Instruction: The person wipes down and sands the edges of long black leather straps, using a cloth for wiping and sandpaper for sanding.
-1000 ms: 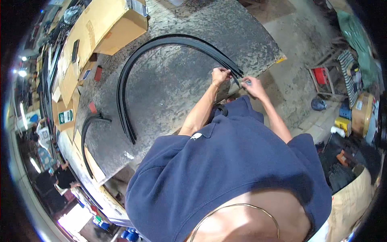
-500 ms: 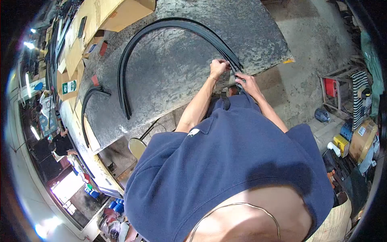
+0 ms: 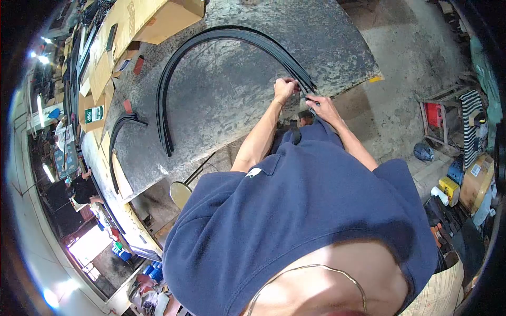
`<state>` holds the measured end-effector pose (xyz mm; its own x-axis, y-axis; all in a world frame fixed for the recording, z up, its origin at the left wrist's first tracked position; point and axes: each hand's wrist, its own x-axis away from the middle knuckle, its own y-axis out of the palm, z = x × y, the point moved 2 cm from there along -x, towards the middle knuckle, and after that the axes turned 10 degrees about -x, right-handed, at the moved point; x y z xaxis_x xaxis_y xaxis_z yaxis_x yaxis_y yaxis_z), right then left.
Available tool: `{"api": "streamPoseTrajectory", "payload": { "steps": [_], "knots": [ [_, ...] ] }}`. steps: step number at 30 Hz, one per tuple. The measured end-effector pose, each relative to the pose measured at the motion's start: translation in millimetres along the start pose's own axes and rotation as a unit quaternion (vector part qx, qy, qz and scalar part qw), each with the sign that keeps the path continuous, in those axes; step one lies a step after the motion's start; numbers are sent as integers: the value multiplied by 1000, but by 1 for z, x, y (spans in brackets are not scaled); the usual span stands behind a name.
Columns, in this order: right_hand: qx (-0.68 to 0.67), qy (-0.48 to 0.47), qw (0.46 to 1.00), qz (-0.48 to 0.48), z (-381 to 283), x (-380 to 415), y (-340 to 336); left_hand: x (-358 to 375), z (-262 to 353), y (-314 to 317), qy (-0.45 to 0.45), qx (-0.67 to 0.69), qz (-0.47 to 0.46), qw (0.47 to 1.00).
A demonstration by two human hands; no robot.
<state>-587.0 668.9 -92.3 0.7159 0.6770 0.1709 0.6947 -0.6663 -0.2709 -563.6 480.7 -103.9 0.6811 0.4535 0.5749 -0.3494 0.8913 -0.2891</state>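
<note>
In the head view, black strips (image 3: 226, 32) are laid curved on the bench (image 3: 226, 100); they seem light, springy, best gripped near the ends; there the right hand (image 3: 323, 108) has them pinched; the left hand's (image 3: 285, 90) fingers are curled, their hold cannot be told.

Navy shirt (image 3: 300, 210); black curved strips (image 3: 164, 95); mottled grey-black tabletop (image 3: 232, 100); tan carton (image 3: 158, 23); black-and-white striped cloth (image 3: 470, 126); yellow box (image 3: 449, 189).

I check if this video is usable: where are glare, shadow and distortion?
Head view: fisheye curves the edges, corners black; the bright opening at lower left is washed out; shadow darkens part of the shirt; the right hand looks slightly soft.
</note>
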Motion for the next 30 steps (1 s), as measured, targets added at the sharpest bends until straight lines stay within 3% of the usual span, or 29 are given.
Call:
{"api": "streamPoseTrajectory", "payload": {
  "steps": [8, 20, 22, 24, 26, 28, 30],
  "knots": [
    [18, 67, 997, 15, -15, -7, 3, 10, 6, 0, 3, -22, 23, 1000],
    [-2, -32, 999, -18, -12, 4, -2, 9, 3, -1, 11, -71, 32, 997],
    [6, -21, 1000, -20, -17, 4, -2, 9, 2, 1, 69, -138, 46, 987],
    [29, -64, 998, -8, -17, 4, 1, -10, -21, 18, 88, -323, 105, 936],
    [67, -31, 997, -21, -1, 1, 5, 4, -17, 26, 84, -318, 34, 944],
    [37, -20, 999, -17, -11, -1, 6, 23, -9, 28, 117, -305, 32, 945],
    [46, -45, 998, 7, -18, -1, 6, 11, -23, 36, 116, -251, 131, 952]
  ]
}}
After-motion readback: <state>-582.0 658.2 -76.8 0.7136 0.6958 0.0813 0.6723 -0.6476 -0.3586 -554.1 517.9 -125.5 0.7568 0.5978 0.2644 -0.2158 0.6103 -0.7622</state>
